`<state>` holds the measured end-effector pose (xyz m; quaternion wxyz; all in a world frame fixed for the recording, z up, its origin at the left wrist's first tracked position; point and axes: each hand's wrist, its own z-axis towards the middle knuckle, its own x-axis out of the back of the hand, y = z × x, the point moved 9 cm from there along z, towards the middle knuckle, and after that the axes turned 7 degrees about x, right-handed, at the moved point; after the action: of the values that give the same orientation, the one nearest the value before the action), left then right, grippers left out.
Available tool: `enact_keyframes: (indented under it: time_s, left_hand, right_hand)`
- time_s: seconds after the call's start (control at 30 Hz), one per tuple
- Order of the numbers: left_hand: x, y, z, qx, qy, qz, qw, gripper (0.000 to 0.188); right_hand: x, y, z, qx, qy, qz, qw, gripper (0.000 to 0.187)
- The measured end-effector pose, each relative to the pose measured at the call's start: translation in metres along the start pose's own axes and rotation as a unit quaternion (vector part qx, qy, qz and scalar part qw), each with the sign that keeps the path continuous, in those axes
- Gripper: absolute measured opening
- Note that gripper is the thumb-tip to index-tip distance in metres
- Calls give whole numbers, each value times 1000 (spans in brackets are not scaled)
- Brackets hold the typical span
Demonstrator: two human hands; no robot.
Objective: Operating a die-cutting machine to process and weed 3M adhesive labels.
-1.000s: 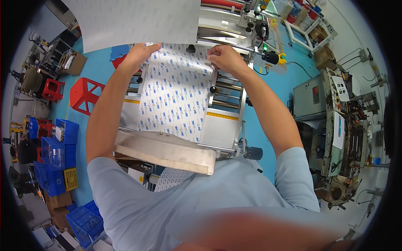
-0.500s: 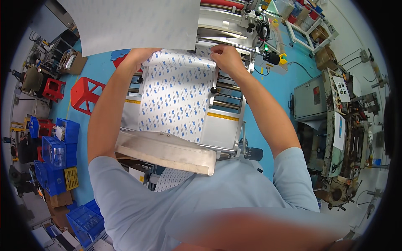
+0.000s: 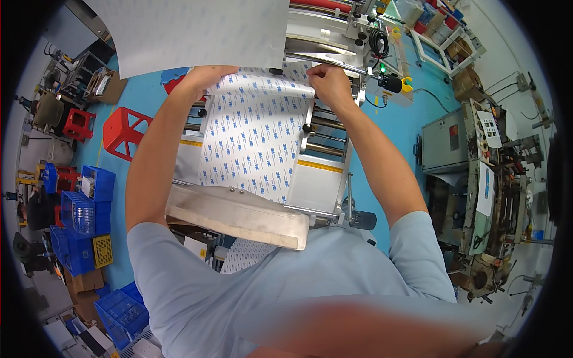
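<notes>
Head view: with left hand (image 3: 210,79) and right hand (image 3: 332,85) closed on opposite edges of the curling printed sheet (image 3: 253,134) beyond the curved metal cover (image 3: 239,218), looks light, limp, smooth and easily creased, best taken by both edges, with a moulded red stool (image 3: 122,141) left of that cover.

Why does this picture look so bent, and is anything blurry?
In the head view, the right wall curves toward a dark rim; a reddish patch at the bottom is blurred; the printed sheet looks clearer; the metal cover shines softly.
</notes>
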<state>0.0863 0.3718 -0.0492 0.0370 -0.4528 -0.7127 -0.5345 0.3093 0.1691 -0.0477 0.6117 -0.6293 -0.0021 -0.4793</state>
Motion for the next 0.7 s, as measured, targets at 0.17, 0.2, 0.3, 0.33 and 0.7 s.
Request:
enact_keyframes:
  time_s: [0.17, 0.2, 0.3, 0.33, 0.7]
  left_hand:
    - [-2, -3, -3, 42, -9, 22, 999, 42]
    - [1, -7, 2, 36, -18, 9, 999, 42]
    - [4, -13, 7, 26, -20, 1, 999, 42]
    - [5, -15, 9, 23, -13, 6, 1000, 42]
    - [2, 1, -16, 51, 3, -15, 999, 41]
  right_hand:
    - [0, 2, 0, 4, 5, 5, 1000, 21]
    - [-2, 0, 0, 4, 3, 11, 1000, 21]
    - [-8, 0, 3, 17, 0, 9, 1000, 20]
    - [-9, 1, 3, 11, -4, 11, 1000, 19]
    - [-7, 10, 9, -17, -7, 24, 1000, 20]
